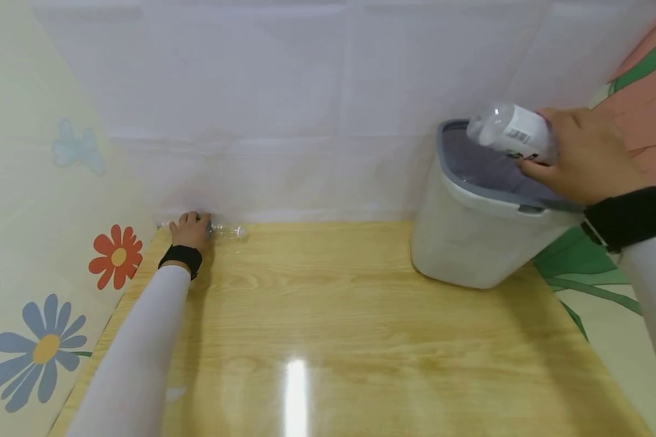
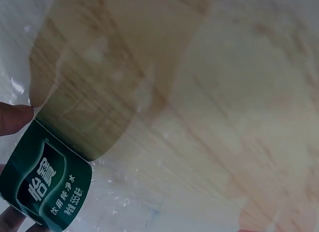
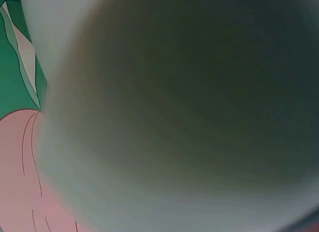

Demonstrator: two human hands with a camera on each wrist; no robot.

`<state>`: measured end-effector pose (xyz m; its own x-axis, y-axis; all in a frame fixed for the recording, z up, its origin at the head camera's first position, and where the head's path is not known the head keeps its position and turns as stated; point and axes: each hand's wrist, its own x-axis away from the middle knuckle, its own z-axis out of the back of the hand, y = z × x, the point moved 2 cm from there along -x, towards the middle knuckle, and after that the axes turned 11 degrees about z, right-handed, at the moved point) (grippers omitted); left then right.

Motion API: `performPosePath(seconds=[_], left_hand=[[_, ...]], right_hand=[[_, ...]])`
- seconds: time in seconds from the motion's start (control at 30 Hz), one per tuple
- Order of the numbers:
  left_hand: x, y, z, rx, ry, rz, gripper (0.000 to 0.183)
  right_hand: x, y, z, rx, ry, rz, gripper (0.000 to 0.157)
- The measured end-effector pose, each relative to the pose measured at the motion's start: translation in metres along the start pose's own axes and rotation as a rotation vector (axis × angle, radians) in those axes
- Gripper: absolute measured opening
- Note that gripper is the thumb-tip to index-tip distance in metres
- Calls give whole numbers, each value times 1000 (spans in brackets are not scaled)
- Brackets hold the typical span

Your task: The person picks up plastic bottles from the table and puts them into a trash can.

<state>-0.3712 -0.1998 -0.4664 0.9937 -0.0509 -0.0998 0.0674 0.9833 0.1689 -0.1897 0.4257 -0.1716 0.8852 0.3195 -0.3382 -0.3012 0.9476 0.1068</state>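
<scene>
My left hand (image 1: 190, 230) grips a clear plastic water bottle (image 1: 228, 232) that lies on its side at the table's far left corner, its neck end toward the right. In the left wrist view this bottle's green label (image 2: 50, 177) shows, with a thumb at one edge and fingertips at the other. Over the mouth of a white bin (image 1: 464, 237), my right hand (image 1: 593, 152) holds another clear plastic bottle (image 1: 516, 130) with a white label, tilted. A dark blur covers most of the right wrist view and hides that hand.
The bin has a grey rim (image 1: 443, 155) and stands at the back right of the wood-grain table (image 1: 317, 303). White sheeting (image 1: 251, 103) hangs behind the table. Panels with painted flowers (image 1: 46, 349) and leaves (image 1: 585, 264) border the left and right sides.
</scene>
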Motion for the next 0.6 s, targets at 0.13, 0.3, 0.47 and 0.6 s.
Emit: performPosePath(seconds=[0.13, 0.3, 0.47, 0.6], left_hand=[[-1, 0, 0, 33, 58, -32, 60], [5, 14, 14, 177, 142, -28, 63], [16, 51, 46, 465, 201, -56, 68], [40, 95, 71, 682, 187, -147, 72]], right_hand=[[4, 1, -1, -6, 12, 0, 82], [13, -4, -4, -20, 30, -10, 89], [23, -39, 1, -91, 214, 106, 75], [31, -89, -4, -126, 419, 361, 70]])
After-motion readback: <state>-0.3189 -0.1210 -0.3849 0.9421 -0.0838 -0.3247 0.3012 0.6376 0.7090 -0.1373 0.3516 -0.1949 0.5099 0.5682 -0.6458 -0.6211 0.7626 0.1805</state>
